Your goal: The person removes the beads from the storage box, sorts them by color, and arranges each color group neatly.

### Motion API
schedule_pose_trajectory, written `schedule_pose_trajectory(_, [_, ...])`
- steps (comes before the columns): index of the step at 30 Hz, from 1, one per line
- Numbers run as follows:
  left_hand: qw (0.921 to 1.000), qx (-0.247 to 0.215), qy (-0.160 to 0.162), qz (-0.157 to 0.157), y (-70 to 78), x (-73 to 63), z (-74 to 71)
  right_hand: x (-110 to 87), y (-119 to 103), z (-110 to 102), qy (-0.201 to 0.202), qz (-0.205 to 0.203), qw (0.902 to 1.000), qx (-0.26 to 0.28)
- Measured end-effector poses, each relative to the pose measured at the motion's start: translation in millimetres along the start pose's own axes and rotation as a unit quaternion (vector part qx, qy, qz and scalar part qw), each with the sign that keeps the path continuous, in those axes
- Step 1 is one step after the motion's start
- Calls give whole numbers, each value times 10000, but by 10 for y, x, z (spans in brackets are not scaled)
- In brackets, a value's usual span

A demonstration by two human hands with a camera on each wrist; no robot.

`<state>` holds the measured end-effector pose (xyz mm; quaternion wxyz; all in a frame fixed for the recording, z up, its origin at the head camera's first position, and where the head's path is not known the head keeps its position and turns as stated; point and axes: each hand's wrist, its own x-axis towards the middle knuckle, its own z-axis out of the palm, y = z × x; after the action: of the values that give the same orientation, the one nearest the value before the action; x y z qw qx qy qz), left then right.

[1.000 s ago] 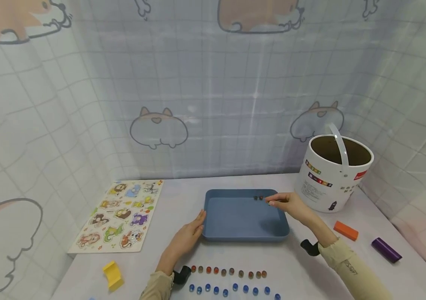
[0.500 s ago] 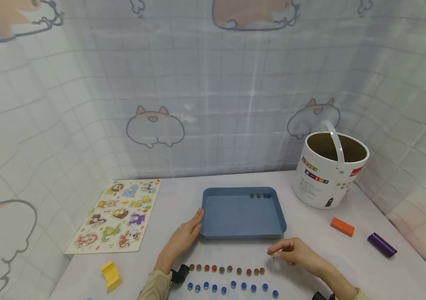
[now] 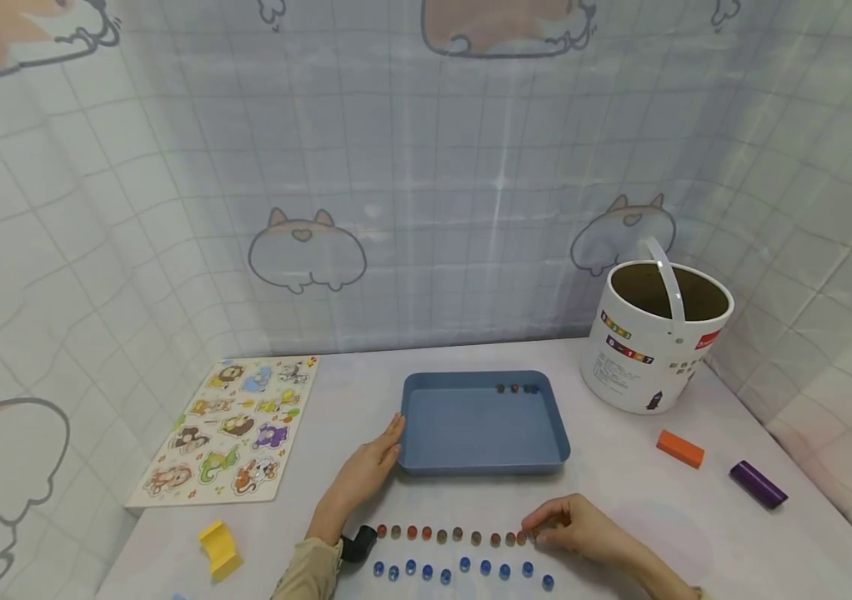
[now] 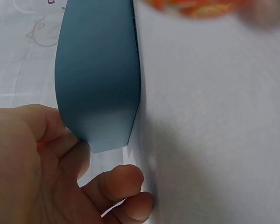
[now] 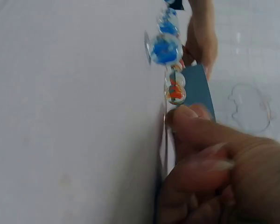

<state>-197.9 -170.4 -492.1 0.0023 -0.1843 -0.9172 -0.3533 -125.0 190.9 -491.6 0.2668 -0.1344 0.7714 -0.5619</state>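
Note:
My left hand (image 3: 362, 475) rests against the left wall of a blue tray (image 3: 482, 467), its fingers touching the tray's corner in the left wrist view. At the right end of a row of red and brown glass marbles (image 3: 458, 533), my right hand (image 3: 576, 525) pinches a marble (image 3: 534, 537) between thumb and fingers; the fingertips partly hide it. Nearer the front edge lies a second row, of blue glass marbles (image 3: 465, 564). Several dark marbles (image 3: 515, 388) sit inside the tray by its far right corner. In the right wrist view, orange and blue marbles (image 5: 166, 49) line up beyond the thumb.
An animal puzzle board (image 3: 231, 425) lies at the left, with a yellow block (image 3: 219, 550) in front of it. On the right stand a white bucket (image 3: 636, 367) with a handle, an orange block (image 3: 679, 448) and a purple block (image 3: 758, 484). A patterned curtain surrounds the table.
My right hand has left the tray's far right corner and come down to the right end of the red and brown row. Another marble now lies in the tray. The left hand stays at the tray.

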Motion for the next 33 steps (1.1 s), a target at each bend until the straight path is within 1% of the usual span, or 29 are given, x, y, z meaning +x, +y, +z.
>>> schedule_pose_trajectory(3, [10000, -33, -19, -27, 4, -2, 0, 5, -11, 14, -6, -62, 9999, -133])
schedule_pose_trajectory(6, [10000, -8, -59, -8, 7, 3, 0, -8, -48, -47, 75, -145, 9998, -150])
schedule_pose_trajectory(8, [10000, 72, -46, 46, 5, 5, -2, -13, -106, -131, 213, -269, 9992, -210])
schedule_pose_trajectory(11, [9999, 122, -16, 8, 4, 5, -8, -12, -223, -281, 453, -436, 9975, -328])
schedule_pose_trajectory(15, [9999, 49, 4, -93, 4, 5, -11, -6, -381, -463, 592, -459, 9959, -503])
schedule_pose_trajectory(21, [9999, 9, 2, -123, -2, 5, -2, 59, -604, -669, 852, -516, 9913, -862])
schedule_pose_trajectory(25, [9999, 28, -2, -137, -5, 5, -5, 195, -764, -802, 953, -707, 9885, -942])
schedule_pose_trajectory(29, [9998, 60, -26, -164, -1, 7, -12, 429, -893, -923, 1070, -851, 9865, -898])
schedule_pose_trajectory(31, [9999, 81, -43, -135, 3, 8, -15, 556, -934, -974, 1141, -902, 9846, -972])
schedule_pose_trajectory(33, [9998, 90, -78, -140, 4, 7, -13, 675, -958, -1014, 1186, -847, 9840, -1023])
